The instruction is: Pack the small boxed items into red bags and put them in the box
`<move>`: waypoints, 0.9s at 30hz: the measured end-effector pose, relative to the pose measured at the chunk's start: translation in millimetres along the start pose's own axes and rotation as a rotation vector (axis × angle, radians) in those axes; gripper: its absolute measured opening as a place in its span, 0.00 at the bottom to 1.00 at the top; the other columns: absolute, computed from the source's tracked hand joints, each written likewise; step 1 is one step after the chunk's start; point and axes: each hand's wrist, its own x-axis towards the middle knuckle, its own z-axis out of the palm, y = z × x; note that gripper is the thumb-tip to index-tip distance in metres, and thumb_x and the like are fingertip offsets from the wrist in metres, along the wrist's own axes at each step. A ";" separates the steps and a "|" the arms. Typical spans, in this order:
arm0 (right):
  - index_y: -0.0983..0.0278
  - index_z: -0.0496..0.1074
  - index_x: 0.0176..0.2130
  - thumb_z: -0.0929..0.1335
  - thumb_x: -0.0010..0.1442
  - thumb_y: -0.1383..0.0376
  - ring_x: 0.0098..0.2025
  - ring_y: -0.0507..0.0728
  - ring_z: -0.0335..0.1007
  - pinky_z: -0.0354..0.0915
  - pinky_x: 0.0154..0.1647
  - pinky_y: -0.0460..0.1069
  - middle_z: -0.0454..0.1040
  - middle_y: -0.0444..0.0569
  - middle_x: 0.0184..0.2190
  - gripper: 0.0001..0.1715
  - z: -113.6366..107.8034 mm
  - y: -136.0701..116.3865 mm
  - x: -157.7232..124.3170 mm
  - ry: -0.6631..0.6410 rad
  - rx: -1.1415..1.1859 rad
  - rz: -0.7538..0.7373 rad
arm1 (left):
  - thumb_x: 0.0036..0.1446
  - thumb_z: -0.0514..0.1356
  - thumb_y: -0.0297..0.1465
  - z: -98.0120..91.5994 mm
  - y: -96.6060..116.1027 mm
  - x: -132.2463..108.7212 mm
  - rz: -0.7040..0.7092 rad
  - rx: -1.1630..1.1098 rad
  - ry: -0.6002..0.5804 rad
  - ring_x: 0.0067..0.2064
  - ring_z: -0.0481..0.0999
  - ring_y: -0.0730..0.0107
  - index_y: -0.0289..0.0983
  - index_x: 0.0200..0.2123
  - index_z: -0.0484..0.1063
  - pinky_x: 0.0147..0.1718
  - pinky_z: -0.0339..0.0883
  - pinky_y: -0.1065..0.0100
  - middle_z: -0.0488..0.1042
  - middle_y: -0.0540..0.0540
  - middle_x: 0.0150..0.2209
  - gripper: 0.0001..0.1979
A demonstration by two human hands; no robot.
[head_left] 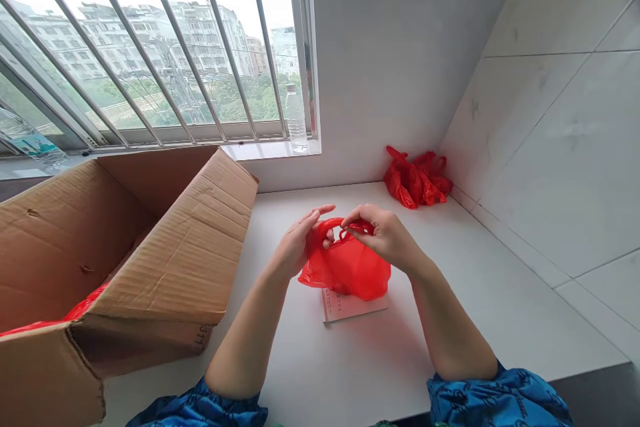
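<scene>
A thin red plastic bag point(350, 270) is held up between my two hands over the white tabletop. My left hand point(297, 240) is at its left side with some fingers curled through a handle loop and the index finger stretched out. On the other side my right hand point(383, 230) pinches the top of the bag by its handle, thumb against fingers. Below the bag lies a pale booklet or sheet with printed characters point(345, 307), partly covered from view. Whether anything is inside the bag, I cannot tell.
An open cardboard box point(185, 240) stands at the left, with red plastic inside. More crumpled red bags point(417, 177) lie in the far right corner by the tiled wall point(560, 147). Clear plastic bottles stand by the barred window, one bottle point(296, 120) on the sill.
</scene>
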 end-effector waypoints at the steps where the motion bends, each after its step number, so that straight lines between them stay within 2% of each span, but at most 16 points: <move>1: 0.60 0.73 0.39 0.66 0.64 0.69 0.38 0.53 0.71 0.66 0.39 0.48 0.74 0.46 0.36 0.07 4.5 -0.4 -0.5 0.060 -0.092 -0.053 | 0.65 0.58 0.41 1.0 0.8 -2.4 -0.020 0.021 -0.022 0.27 0.71 0.74 0.37 0.59 0.68 0.33 0.67 0.71 0.75 0.46 0.28 0.23; 4: 0.61 0.71 0.38 0.66 0.63 0.72 0.35 0.51 0.69 0.66 0.34 0.46 0.71 0.47 0.40 0.07 18.5 0.4 1.0 0.193 -0.244 -0.186 | 0.63 0.59 0.40 4.1 1.3 -7.4 -0.121 0.080 -0.114 0.25 0.73 0.73 0.38 0.60 0.67 0.30 0.68 0.69 0.78 0.43 0.32 0.25; 6: 0.61 0.70 0.37 0.67 0.63 0.71 0.33 0.50 0.68 0.65 0.31 0.46 0.70 0.48 0.41 0.05 23.3 1.0 2.7 0.211 -0.285 -0.229 | 0.60 0.62 0.40 4.7 0.4 -8.3 -0.124 0.133 -0.119 0.24 0.73 0.73 0.38 0.56 0.71 0.29 0.69 0.69 0.78 0.43 0.35 0.23; 8: 0.60 0.70 0.36 0.68 0.63 0.70 0.32 0.50 0.68 0.65 0.30 0.46 0.70 0.47 0.39 0.04 20.8 0.7 2.2 0.191 -0.286 -0.250 | 0.58 0.64 0.40 1.8 -0.6 -7.2 -0.012 0.222 -0.051 0.29 0.75 0.72 0.37 0.48 0.75 0.32 0.71 0.69 0.79 0.43 0.38 0.18; 11: 0.60 0.71 0.32 0.70 0.62 0.66 0.34 0.53 0.70 0.66 0.32 0.47 0.72 0.47 0.35 0.06 3.3 -0.9 -9.1 0.161 -0.219 -0.242 | 0.58 0.64 0.40 -11.5 -1.1 -4.3 0.247 0.429 0.144 0.38 0.78 0.67 0.35 0.41 0.78 0.39 0.73 0.68 0.79 0.43 0.39 0.15; 13: 0.60 0.71 0.30 0.73 0.60 0.64 0.34 0.54 0.71 0.68 0.32 0.48 0.73 0.47 0.33 0.09 -12.4 -1.2 -25.2 0.111 -0.156 -0.193 | 0.59 0.63 0.40 -24.1 -1.8 -2.9 0.351 0.557 0.286 0.39 0.78 0.66 0.35 0.41 0.78 0.41 0.74 0.66 0.80 0.43 0.38 0.15; 15: 0.60 0.72 0.29 0.74 0.58 0.63 0.33 0.55 0.71 0.67 0.31 0.49 0.74 0.47 0.31 0.09 -26.3 0.5 -46.0 0.020 -0.103 -0.085 | 0.59 0.62 0.40 -36.1 -4.7 -2.2 0.371 0.643 0.382 0.38 0.78 0.65 0.35 0.40 0.79 0.40 0.75 0.64 0.79 0.44 0.36 0.14; 18: 0.60 0.74 0.30 0.74 0.59 0.61 0.32 0.55 0.72 0.68 0.32 0.49 0.75 0.48 0.30 0.09 -40.5 10.7 -76.7 -0.132 0.028 0.140 | 0.59 0.61 0.39 -48.2 -14.2 -2.8 0.333 0.694 0.421 0.36 0.79 0.65 0.35 0.38 0.79 0.40 0.75 0.63 0.79 0.44 0.35 0.13; 20: 0.60 0.77 0.36 0.72 0.61 0.55 0.36 0.57 0.74 0.71 0.38 0.52 0.77 0.50 0.33 0.11 -46.1 23.7 -92.5 -0.234 0.178 0.255 | 0.60 0.60 0.40 -53.0 -22.6 -6.2 0.318 0.676 0.417 0.39 0.79 0.64 0.35 0.44 0.77 0.44 0.74 0.62 0.79 0.43 0.38 0.16; 22: 0.60 0.76 0.47 0.67 0.64 0.50 0.43 0.60 0.76 0.72 0.46 0.56 0.79 0.53 0.40 0.20 -47.7 39.7 -103.3 -0.227 0.275 0.350 | 0.62 0.59 0.42 -56.1 -30.5 -14.1 0.285 0.633 0.397 0.45 0.79 0.62 0.37 0.59 0.67 0.49 0.71 0.59 0.79 0.42 0.44 0.25; 24: 0.58 0.70 0.56 0.65 0.65 0.48 0.52 0.63 0.74 0.70 0.53 0.61 0.76 0.55 0.50 0.26 -42.2 53.8 -108.9 -0.102 0.188 0.438 | 0.64 0.57 0.45 -56.9 -36.9 -25.9 0.195 0.623 0.374 0.53 0.76 0.59 0.39 0.69 0.50 0.55 0.66 0.56 0.75 0.39 0.52 0.35; 25: 0.56 0.67 0.60 0.66 0.64 0.49 0.57 0.64 0.70 0.69 0.55 0.62 0.73 0.55 0.56 0.28 -36.0 58.8 -109.5 -0.055 0.089 0.466 | 0.65 0.55 0.46 -55.6 -39.6 -32.0 0.134 0.646 0.354 0.58 0.72 0.57 0.40 0.70 0.47 0.58 0.63 0.54 0.72 0.37 0.57 0.36; 27: 0.52 0.58 0.66 0.69 0.61 0.50 0.66 0.67 0.59 0.67 0.58 0.63 0.60 0.54 0.67 0.38 -17.3 63.5 -105.4 -0.089 -0.105 0.460 | 0.65 0.53 0.47 -49.0 -44.1 -41.2 0.047 0.748 0.276 0.63 0.66 0.53 0.41 0.69 0.51 0.60 0.59 0.53 0.66 0.37 0.62 0.33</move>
